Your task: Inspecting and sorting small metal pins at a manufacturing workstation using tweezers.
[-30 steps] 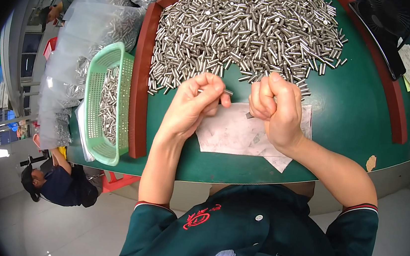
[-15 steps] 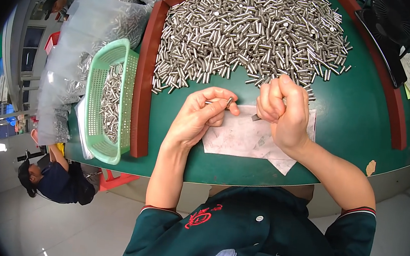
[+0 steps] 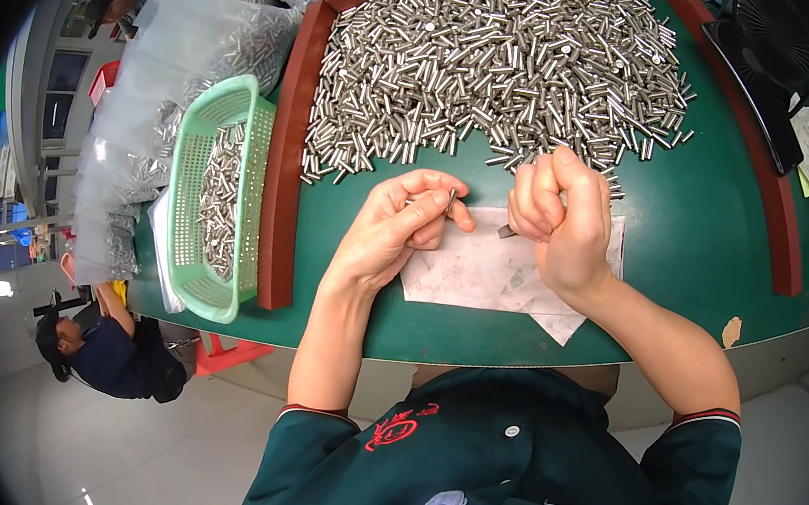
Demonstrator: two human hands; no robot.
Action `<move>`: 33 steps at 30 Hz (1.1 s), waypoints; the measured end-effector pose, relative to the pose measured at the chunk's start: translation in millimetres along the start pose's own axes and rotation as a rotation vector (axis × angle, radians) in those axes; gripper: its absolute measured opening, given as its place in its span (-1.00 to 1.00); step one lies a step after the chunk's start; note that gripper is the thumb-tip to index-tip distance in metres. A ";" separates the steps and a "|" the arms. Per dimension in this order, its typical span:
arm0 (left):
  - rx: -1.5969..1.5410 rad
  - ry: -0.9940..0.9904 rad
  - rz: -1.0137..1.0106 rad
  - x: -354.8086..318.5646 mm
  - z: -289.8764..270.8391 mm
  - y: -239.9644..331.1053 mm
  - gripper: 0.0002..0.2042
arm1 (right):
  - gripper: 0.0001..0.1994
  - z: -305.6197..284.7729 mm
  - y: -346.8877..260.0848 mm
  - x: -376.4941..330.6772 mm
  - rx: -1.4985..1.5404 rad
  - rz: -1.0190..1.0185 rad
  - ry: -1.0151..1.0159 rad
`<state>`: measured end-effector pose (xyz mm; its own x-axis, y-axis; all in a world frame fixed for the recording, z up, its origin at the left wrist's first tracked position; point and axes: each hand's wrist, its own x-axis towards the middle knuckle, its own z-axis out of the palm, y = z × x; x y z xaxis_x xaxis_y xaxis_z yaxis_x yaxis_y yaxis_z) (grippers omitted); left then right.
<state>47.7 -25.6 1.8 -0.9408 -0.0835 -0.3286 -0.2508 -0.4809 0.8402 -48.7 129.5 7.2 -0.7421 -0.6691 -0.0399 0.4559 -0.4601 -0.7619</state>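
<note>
- Metal pin (image 3: 450, 201): short cylinder, long axis close to upright in view, one end pointing away from the wearer and leaning slightly right, the other toward the wearer.
- Left fingers (image 3: 423, 212): thumb and index pinch the metal pin; it sits at their tips, on the side facing the right fingers (image 3: 536, 199). Whether the palm holds more pins cannot be told.
- Right fingers: curled into a fist, apart from the left fingers. A dark piece (image 3: 506, 232) protrudes below them, on the side toward the left fingers; its remaining length is hidden.
- Beneath and between both sets of fingers: a stained pale cloth (image 3: 481, 270) on the green desk (image 3: 703, 225).
- Beyond the fingers: a broad pile of pins (image 3: 502, 75), axes pointing in mixed directions.
- Left of the left fingers: a red-brown rail (image 3: 288, 161), then a green basket (image 3: 255, 188) containing pins.
- Change: one second ago the pin lay nearly crosswise at the left fingertips; now it stands near upright. Against half a second ago, both hands hold almost the same position.
</note>
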 end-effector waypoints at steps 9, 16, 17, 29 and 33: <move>-0.207 0.026 -0.072 0.4 -4.0 4.5 -0.80 | -0.58 -0.4 1.1 0.4 -0.008 -0.001 0.002; -0.160 0.070 0.028 1.6 -2.0 2.9 -0.69 | -0.62 -0.6 0.7 0.2 0.033 0.011 0.008; -0.100 0.050 0.035 3.9 -4.6 5.4 -0.67 | -0.62 -0.6 0.3 0.0 0.031 0.010 0.009; 1.508 0.466 0.479 58.1 14.0 12.9 -0.84 | -0.62 1.3 -0.6 0.2 0.040 0.015 -0.006; 1.464 0.399 0.387 47.2 25.6 23.1 -0.87 | -0.62 -1.1 -1.6 -0.4 0.046 0.008 -0.006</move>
<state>-8.3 -18.3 16.7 -0.9387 -0.3273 0.1086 -0.2352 0.8380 0.4924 -49.7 131.1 7.8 -0.7358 -0.6759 -0.0418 0.4838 -0.4815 -0.7308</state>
